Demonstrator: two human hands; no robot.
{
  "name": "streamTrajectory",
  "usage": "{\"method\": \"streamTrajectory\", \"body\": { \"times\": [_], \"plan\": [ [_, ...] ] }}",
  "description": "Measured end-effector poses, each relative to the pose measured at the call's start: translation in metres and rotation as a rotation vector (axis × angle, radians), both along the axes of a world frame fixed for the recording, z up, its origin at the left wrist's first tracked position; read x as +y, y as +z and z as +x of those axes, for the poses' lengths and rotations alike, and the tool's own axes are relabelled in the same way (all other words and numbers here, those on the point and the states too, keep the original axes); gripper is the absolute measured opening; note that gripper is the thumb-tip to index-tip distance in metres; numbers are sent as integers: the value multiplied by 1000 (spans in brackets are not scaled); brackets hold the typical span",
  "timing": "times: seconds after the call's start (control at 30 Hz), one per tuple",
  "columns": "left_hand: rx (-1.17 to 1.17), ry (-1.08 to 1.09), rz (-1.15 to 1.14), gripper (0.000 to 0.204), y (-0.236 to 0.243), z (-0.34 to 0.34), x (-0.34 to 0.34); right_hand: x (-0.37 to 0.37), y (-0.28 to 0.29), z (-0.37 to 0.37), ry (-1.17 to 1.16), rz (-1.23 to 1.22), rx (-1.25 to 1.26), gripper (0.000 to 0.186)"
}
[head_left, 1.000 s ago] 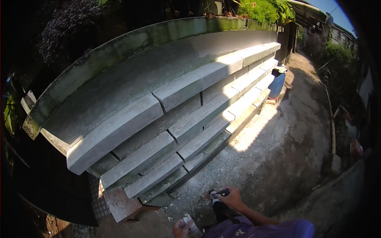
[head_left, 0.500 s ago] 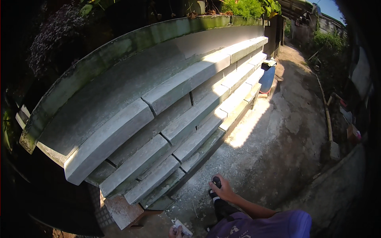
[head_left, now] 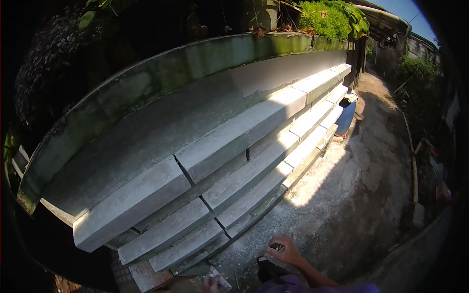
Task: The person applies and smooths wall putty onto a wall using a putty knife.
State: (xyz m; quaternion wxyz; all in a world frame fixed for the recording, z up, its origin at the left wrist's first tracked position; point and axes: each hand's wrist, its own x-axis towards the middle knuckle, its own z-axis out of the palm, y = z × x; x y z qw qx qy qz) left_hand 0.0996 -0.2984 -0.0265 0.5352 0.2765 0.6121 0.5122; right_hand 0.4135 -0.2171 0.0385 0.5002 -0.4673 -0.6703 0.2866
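Observation:
My right hand (head_left: 287, 252) is closed at the lower middle, its fingers curled around a small dark object (head_left: 276, 247) that I cannot make out clearly. At the bottom edge, my left hand (head_left: 210, 284) grips a small white, flat-looking object (head_left: 223, 282), whose kind is too small to tell. Both hands are low in front of my body, apart from the wall. Ahead of them rises a low wall of staggered grey concrete blocks (head_left: 254, 171), with dark gaps between some blocks.
Along the wall's top runs a mossy concrete planter edge (head_left: 195, 63) with green plants (head_left: 325, 19). A blue barrel (head_left: 345, 118) stands at the wall's far end. Rough concrete ground (head_left: 337, 195) extends right, where a long pole (head_left: 414, 161) lies. A brown block (head_left: 149, 277) sits at the near left.
The view has shifted, so the wall and both hands sit lower in the picture. My right hand appears slightly farther right, and both hands remain closed.

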Motion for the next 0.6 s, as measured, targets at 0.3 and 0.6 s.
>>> {"method": "streamTrajectory", "body": {
  "times": [0.3, 0.6],
  "plan": [
    [19, -41, 185, 21, -24, 8, 107, 195, 238, -8, 268, 880, -123, 35],
    [-85, 40, 4, 21, 63, 12, 116, 329, 320, -49, 140, 913, -264, 35]
  ]
}}
